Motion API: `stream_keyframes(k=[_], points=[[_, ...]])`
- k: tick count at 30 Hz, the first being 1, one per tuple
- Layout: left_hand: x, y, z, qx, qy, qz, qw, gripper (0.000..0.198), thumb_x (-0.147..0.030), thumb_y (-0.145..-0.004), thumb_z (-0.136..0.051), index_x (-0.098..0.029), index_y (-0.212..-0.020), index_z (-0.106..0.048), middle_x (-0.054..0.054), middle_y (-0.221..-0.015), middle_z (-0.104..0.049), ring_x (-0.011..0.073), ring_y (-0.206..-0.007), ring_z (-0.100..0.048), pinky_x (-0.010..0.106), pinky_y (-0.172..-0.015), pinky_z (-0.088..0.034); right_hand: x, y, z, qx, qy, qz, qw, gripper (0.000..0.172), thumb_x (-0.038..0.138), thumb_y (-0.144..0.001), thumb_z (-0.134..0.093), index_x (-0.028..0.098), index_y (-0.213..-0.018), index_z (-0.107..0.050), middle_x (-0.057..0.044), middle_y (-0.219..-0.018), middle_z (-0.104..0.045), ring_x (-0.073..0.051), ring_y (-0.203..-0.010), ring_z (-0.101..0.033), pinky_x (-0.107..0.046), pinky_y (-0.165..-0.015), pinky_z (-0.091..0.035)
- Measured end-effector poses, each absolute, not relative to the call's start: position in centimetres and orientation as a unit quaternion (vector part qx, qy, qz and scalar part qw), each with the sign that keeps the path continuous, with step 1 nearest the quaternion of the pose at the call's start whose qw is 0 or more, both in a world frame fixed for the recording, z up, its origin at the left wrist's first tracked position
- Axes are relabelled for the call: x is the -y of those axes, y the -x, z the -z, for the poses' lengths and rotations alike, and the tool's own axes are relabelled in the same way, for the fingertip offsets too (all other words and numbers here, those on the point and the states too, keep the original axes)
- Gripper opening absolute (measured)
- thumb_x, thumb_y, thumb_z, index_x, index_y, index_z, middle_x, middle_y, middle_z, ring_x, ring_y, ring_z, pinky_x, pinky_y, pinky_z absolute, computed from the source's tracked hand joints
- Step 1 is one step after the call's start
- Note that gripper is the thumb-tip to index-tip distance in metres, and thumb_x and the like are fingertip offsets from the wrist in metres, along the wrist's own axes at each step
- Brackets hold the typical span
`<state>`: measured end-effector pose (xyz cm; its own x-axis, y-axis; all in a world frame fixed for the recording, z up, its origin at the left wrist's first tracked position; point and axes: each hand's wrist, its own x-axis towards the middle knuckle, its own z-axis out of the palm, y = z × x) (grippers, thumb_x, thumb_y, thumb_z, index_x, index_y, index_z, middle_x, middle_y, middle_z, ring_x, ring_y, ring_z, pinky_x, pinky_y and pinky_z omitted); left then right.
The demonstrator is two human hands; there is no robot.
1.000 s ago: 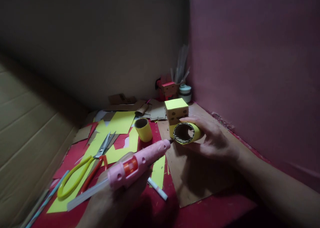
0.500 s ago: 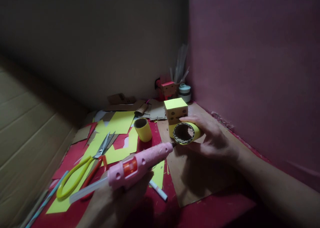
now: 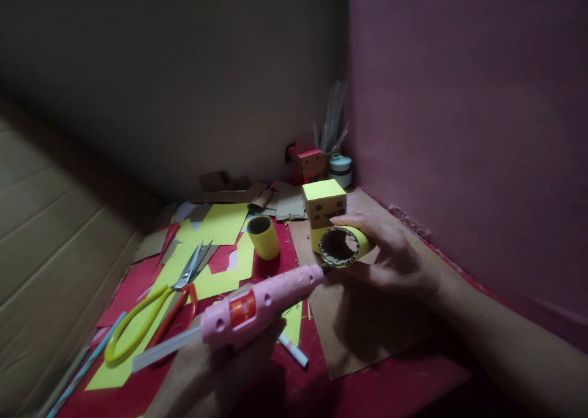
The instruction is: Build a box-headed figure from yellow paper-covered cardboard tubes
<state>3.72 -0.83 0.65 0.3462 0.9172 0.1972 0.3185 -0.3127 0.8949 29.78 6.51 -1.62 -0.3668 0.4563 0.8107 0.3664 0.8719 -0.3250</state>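
The right hand (image 3: 390,250) lightly clasps a yellow cardboard tube (image 3: 361,240), presumably light but crushable, best held around its outside; the left hand (image 3: 214,366) grips a pink plastic glue gun (image 3: 271,295).

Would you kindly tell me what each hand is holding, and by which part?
The left hand holds the glue gun, apparently by its handle, which is hidden; the right hand holds a yellow tube around its outer side.

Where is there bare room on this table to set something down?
The near part of the brown cardboard sheet, below the right hand, looks bare, as does the red tabletop between that sheet and the picture's bottom edge. Left is crowded with scissors and yellow paper.
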Motion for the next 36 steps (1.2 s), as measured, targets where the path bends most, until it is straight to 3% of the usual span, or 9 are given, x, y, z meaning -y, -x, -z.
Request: stream_keyframes(k=[6, 21, 28, 33, 36], points=[[0.8, -3.8, -0.3, -0.425, -0.717, -0.376, 0.405, 0.037, -0.026, -0.089, -0.057, -0.03, -0.125, -0.064, 0.0, -0.126, -0.067, 0.0264, -0.122, -0.059, 0.036, -0.095, -0.056, -6.5, -29.8, 1.7, 0.827, 0.247, -0.038, 0.504, 0.057, 0.013, -0.071, -0.075, 0.018, -0.124, -0.056, -0.011, -0.108, -0.068, -0.024, -0.098, -0.065, -0.041, -0.086, -0.054], [0.1, -4.2, 0.1, -0.418, -0.708, -0.411, 0.393, 0.037, -0.027, -0.088, -0.055, -0.026, -0.122, -0.067, 0.004, -0.125, -0.068, 0.0296, -0.117, -0.062, 0.036, -0.098, -0.053, -6.4, -29.9, 1.8, 0.818, 0.243, -0.066, 0.518, 0.057, 0.014, -0.073, -0.073, 0.023, -0.126, -0.056, -0.007, -0.105, -0.068, -0.023, -0.092, -0.065, -0.038, -0.081, -0.055], [0.4, -4.0, -0.3, -0.426, -0.711, -0.394, 0.398, 0.036, -0.028, -0.087, -0.057, -0.029, -0.12, -0.069, 0.001, -0.122, -0.069, 0.0291, -0.105, -0.067, 0.03, -0.08, -0.061, -6.5, -29.8, 1.5, 0.826, 0.235, -0.061, 0.508, 0.054, 0.013, -0.074, -0.07, 0.021, -0.126, -0.054, -0.009, -0.106, -0.068, -0.023, -0.094, -0.065, -0.039, -0.082, -0.054], [0.8, -4.0, -0.6, -0.437, -0.706, -0.389, 0.399, 0.035, -0.029, -0.086, -0.06, -0.03, -0.12, -0.068, 0.0, -0.123, -0.069, 0.0294, -0.117, -0.061, 0.033, -0.094, -0.056, -6.5, -29.7, 1.7, 0.823, 0.244, -0.051, 0.51, 0.055, 0.014, -0.072, -0.074, 0.02, -0.124, -0.056, -0.01, -0.108, -0.067, -0.024, -0.098, -0.065, -0.04, -0.086, -0.054], [1.0, -4.0, -0.6, -0.444, -0.704, -0.385, 0.398, 0.036, -0.028, -0.085, -0.063, -0.033, -0.12, -0.068, -0.002, -0.124, -0.068, 0.0253, -0.107, -0.067, 0.024, -0.081, -0.06, -6.5, -29.7, 1.9, 0.825, 0.245, -0.05, 0.506, 0.057, 0.016, -0.072, -0.074, 0.021, -0.126, -0.055, -0.009, -0.11, -0.066, -0.025, -0.102, -0.064, -0.041, -0.089, -0.053]])
